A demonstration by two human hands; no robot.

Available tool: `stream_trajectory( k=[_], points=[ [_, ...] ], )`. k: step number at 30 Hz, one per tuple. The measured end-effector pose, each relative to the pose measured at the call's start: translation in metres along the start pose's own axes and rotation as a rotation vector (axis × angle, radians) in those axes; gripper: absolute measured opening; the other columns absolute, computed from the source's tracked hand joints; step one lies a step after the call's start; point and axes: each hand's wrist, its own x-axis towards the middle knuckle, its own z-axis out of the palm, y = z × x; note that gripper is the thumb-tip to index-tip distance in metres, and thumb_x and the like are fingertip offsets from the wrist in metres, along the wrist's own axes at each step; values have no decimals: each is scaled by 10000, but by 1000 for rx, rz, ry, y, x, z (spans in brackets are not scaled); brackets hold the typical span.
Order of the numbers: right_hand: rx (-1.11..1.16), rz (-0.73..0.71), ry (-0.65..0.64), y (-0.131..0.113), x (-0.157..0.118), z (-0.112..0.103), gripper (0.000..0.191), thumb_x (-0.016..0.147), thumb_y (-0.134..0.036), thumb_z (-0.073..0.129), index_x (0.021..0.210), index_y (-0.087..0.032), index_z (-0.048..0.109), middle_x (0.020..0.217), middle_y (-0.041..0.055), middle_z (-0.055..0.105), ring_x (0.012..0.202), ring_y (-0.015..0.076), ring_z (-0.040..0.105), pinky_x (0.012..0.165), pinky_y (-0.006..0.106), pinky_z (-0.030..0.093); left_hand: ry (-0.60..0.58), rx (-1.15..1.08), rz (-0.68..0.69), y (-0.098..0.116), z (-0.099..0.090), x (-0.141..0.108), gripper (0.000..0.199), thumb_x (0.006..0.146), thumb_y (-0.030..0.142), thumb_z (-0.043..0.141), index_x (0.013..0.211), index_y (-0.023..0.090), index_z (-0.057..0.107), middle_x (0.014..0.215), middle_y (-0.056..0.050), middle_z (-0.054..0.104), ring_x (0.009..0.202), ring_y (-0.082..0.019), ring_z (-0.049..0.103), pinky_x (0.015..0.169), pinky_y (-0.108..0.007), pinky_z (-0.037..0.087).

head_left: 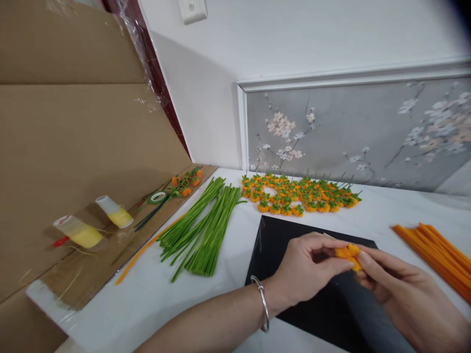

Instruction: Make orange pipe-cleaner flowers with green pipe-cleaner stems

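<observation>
Between the fingertips of both hands is a small orange pipe-cleaner flower point(348, 253), its petals bunched and partly covered by fingers. My left hand point(307, 264), with a silver bangle at the wrist, pinches the flower from the left. From the right, my right hand point(397, 279) grips it between thumb and fingers. Both hands are above a black mat point(272, 245) on the white table. Beyond the mat lie many similar orange flowers point(287, 189) with green bases and stems, set out in rows.
Green pipe cleaners point(209, 230) lie in a bundle left of the mat; orange pipe cleaners point(437, 250) are at the right. On the cardboard point(84, 289) stand two glue bottles point(83, 233), with a roll of green tape point(158, 197) and finished flower stems point(186, 184). A wall borders the back.
</observation>
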Motion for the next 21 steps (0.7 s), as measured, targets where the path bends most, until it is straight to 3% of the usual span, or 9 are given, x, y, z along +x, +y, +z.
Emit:
stream_trajectory(
  k=[5,9,13,17,21],
  points=[
    [177,71,-27,-2,2,4,302,621,-357,829,884,-236,743,812,21,686,621,106,561,561,176,531,-7,-60,-32,2,-1,2,218,710,143,728,927,162,732,901,-56,693,781,-145,636,732,-259,507],
    [218,24,-90,-16,0,15,283,692,-357,788,941,-231,745,889,45,693,656,114,558,601,217,521,-43,-88,-40,2,-2,7,286,690,132,740,971,157,689,921,-55,686,828,-163,645,776,-278,523],
    [192,-54,-122,-27,1,24,310,703,-381,774,963,-214,742,882,60,695,696,136,575,606,247,501,-51,-100,-67,-1,-3,13,478,688,105,733,1141,193,607,1011,-54,663,914,-181,640,790,-281,540],
    [196,-82,-160,-31,2,23,295,767,-446,705,939,-208,739,791,41,668,658,115,555,597,232,484,-92,-104,-57,4,-3,13,353,729,108,706,1066,186,638,1048,-49,674,957,-178,637,841,-271,527],
    [62,-153,-141,-35,5,16,376,839,-511,590,1035,-210,701,766,32,650,649,129,564,596,253,480,-30,-194,-152,11,-5,14,322,732,125,721,1042,185,654,947,-22,689,827,-134,649,708,-207,547]
  ],
)
